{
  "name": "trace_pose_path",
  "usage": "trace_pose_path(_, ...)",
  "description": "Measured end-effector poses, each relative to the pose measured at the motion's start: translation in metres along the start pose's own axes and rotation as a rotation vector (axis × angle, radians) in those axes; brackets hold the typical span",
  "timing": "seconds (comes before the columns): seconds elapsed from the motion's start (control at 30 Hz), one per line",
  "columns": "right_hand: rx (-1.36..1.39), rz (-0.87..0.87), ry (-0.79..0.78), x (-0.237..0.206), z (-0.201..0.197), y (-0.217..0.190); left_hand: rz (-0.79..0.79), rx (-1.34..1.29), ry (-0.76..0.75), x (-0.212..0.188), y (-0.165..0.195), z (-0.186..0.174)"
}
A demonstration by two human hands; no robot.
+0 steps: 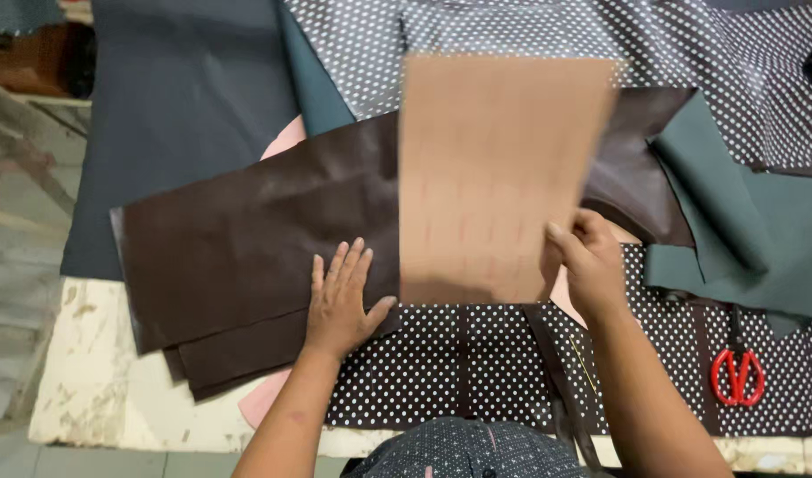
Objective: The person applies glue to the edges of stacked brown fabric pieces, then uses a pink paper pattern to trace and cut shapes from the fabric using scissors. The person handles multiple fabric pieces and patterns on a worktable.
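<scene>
The brown cardboard template (pixel 499 173) lies over the right part of the dark brown leather sheet (pixel 247 248), which is spread across the middle of the table (pixel 87 389). Your right hand (pixel 587 261) holds the template at its lower right corner, fingers (pixel 570 243) clenched on the edge, so that you can steer the board over the leather; its edges show blurred, so judge it as not yet settled. Your left hand (pixel 340 301) rests flat on the leather just beside the template's lower left corner, fingers released and spread, grasping nothing; this placement appears to pin the sheet and keep it smooth. The leather lies in stacked layers, with offset edges showing at lower left. Polka-dot fabric (pixel 477 354) covers the table under the work. Teal material (pixel 742 230) lies at right, and red-handled scissors (pixel 738 376) rest well apart from both hands, near the right edge.
</scene>
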State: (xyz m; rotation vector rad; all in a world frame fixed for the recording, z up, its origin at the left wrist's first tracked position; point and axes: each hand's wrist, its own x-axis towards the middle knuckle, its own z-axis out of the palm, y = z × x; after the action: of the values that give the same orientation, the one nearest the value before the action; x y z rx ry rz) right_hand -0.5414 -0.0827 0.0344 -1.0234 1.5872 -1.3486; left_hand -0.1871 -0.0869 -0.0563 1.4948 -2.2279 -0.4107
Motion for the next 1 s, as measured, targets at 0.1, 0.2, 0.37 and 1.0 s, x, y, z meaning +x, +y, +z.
trace_pose_path(0.1, -0.188, 0.074, -0.036, 0.045, 0.035, 0.024, -0.039, -0.1, 0.065, -0.004, -0.004, -0.003)
trace_pose_path(0.2, -0.454, 0.046, 0.003, 0.065, 0.056, 0.043, -0.006, -0.09, 0.086, -0.003, -0.003, -0.007)
trace_pose_path(0.37, -0.534, -0.001, 0.085, 0.084, 0.073, 0.055, 0.003, 0.065, -0.034, -0.001, 0.005, -0.009)
trace_pose_path(1.0, -0.747, 0.001, 0.025, 0.085, 0.072, 0.054, 0.034, 0.008, 0.056, -0.001, 0.009, -0.004)
